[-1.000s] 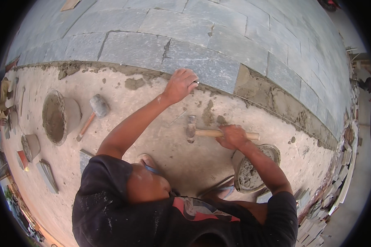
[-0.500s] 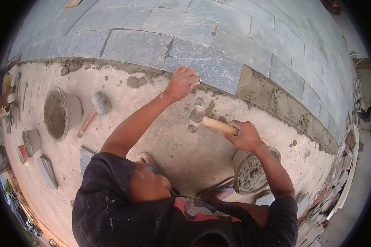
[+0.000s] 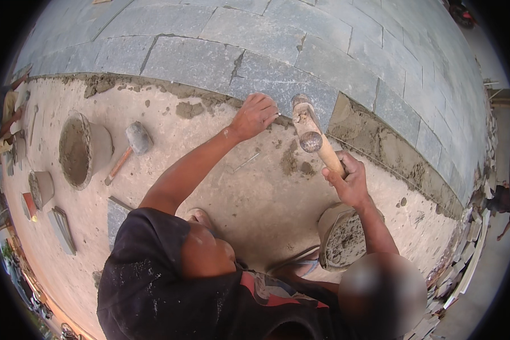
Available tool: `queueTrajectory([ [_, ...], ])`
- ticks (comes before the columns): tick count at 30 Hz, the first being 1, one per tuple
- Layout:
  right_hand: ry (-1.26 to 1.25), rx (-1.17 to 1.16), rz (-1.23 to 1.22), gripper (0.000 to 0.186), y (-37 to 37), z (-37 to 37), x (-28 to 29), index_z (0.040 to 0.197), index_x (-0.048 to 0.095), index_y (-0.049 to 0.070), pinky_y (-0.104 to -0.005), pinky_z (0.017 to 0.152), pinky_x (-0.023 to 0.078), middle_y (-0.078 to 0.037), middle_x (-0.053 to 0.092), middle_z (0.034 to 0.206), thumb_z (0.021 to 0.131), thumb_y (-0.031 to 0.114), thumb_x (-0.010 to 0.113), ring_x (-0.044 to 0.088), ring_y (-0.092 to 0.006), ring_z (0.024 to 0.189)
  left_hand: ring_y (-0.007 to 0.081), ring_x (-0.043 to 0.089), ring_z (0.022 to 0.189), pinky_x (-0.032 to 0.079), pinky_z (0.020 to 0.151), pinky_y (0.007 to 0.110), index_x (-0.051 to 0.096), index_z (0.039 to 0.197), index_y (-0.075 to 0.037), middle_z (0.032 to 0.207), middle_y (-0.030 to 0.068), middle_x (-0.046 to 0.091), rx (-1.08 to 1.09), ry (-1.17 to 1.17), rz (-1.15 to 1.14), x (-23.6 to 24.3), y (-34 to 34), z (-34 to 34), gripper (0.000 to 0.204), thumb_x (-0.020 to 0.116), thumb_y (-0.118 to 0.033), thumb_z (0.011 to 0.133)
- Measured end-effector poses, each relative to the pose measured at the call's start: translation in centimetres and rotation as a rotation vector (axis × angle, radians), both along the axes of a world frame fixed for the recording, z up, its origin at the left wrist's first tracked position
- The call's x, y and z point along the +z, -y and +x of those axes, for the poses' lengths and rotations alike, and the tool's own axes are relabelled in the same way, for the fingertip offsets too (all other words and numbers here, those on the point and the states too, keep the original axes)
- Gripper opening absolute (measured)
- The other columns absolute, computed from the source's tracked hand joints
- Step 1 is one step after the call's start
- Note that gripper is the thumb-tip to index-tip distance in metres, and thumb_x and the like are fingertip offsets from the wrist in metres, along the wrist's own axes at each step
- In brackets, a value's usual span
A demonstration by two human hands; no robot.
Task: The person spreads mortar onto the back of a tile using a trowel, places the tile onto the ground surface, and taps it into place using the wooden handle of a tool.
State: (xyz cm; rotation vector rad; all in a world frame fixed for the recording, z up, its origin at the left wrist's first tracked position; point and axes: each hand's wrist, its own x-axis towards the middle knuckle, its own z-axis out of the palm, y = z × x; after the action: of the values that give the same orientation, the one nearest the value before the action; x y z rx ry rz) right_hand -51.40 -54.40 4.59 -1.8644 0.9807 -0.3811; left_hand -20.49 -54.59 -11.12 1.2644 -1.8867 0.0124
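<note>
My right hand (image 3: 347, 180) grips a hammer (image 3: 317, 144) by its wooden handle. Its worn metal head is up over the front edge of a grey stone tile (image 3: 289, 85). My left hand (image 3: 255, 117) is curled at that same edge, just left of the hammer head. Something tiny and whitish shows at its fingertips, too small to name. Right of this tile, a strip of wet mortar (image 3: 374, 136) lies bare along the laid stone paving (image 3: 226, 31). A thin, nail-like rod (image 3: 246, 162) rests on the concrete below my left hand.
A mortar bucket (image 3: 337, 238) stands by my right foot. To the left are a larger bucket (image 3: 99, 150), a mallet (image 3: 137, 139), a smaller bucket (image 3: 41, 190) and stacked tiles (image 3: 62, 229). Other people show at the left rim and right rim. Broken stone pieces (image 3: 462, 258) line the right side.
The hammer has risen and turned, its head moving right and toward the tile. My left hand stays at the tile edge. Another person shows more at the right rim.
</note>
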Motion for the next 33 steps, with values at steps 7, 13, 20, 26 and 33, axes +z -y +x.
queueTrajectory([
  [7, -0.057, -0.033, -0.06, 0.029, -1.0, 3.1, 0.9, 0.113, 0.06, -0.001, -0.0319, 0.058, 0.047, -0.007, 0.062, 0.07, 0.097, 0.023, 0.064, 0.059, -0.0131, 0.061, 0.0272, 0.058, 0.102, 0.045, 0.092, 0.042, 0.066, 0.091, -0.006, 0.1, 0.0075, 0.062, 0.006, -0.022, 0.024, 0.0, -0.1, 0.1, 0.018, 0.079, -0.01, 0.079],
  [13, -0.065, -0.042, -0.22, 0.03, -0.9, 3.8, -1.1, 0.11, 0.058, -0.002, -0.036, 0.057, 0.049, -0.011, 0.064, 0.068, 0.098, 0.025, 0.063, 0.063, -0.0169, 0.06, 0.0292, 0.058, 0.1, 0.045, 0.091, 0.043, 0.064, 0.09, -0.004, 0.1, 0.0091, 0.061, 0.007, -0.062, 0.026, 0.0, 0.2, 0.0, 0.021, 0.081, -0.012, 0.078],
  [20, -0.205, -0.054, -0.179, 0.037, -1.0, 4.5, -4.6, 0.108, 0.055, -0.002, -0.0436, 0.058, 0.051, -0.019, 0.066, 0.069, 0.1, 0.033, 0.062, 0.069, -0.0358, 0.063, 0.0308, 0.057, 0.103, 0.045, 0.092, 0.044, 0.062, 0.102, -0.004, 0.103, 0.01, 0.061, 0.018, -0.039, 0.108, -0.1, -0.1, 0.4, 0.032, 0.081, -0.012, 0.077],
  [26, -0.235, -0.047, -0.145, 0.04, -0.7, 5.1, -1.9, 0.107, 0.054, -0.003, -0.0452, 0.059, 0.051, -0.021, 0.066, 0.07, 0.101, 0.037, 0.06, 0.068, -0.0394, 0.064, 0.0327, 0.056, 0.104, 0.044, 0.094, 0.045, 0.06, 0.105, -0.003, 0.104, 0.0123, 0.06, 0.026, -0.061, 0.127, -0.2, 0.0, 0.3, 0.033, 0.08, -0.013, 0.08],
  [33, -0.177, -0.088, -0.187, 0.04, -1.9, 5.2, -1.8, 0.108, 0.052, -0.003, -0.0496, 0.061, 0.051, -0.024, 0.065, 0.071, 0.101, 0.036, 0.057, 0.067, -0.0449, 0.067, 0.0328, 0.057, 0.103, 0.044, 0.094, 0.045, 0.06, 0.107, -0.005, 0.104, 0.0119, 0.06, 0.031, -0.075, 0.116, -0.5, 0.3, 0.5, 0.035, 0.081, -0.016, 0.08],
])
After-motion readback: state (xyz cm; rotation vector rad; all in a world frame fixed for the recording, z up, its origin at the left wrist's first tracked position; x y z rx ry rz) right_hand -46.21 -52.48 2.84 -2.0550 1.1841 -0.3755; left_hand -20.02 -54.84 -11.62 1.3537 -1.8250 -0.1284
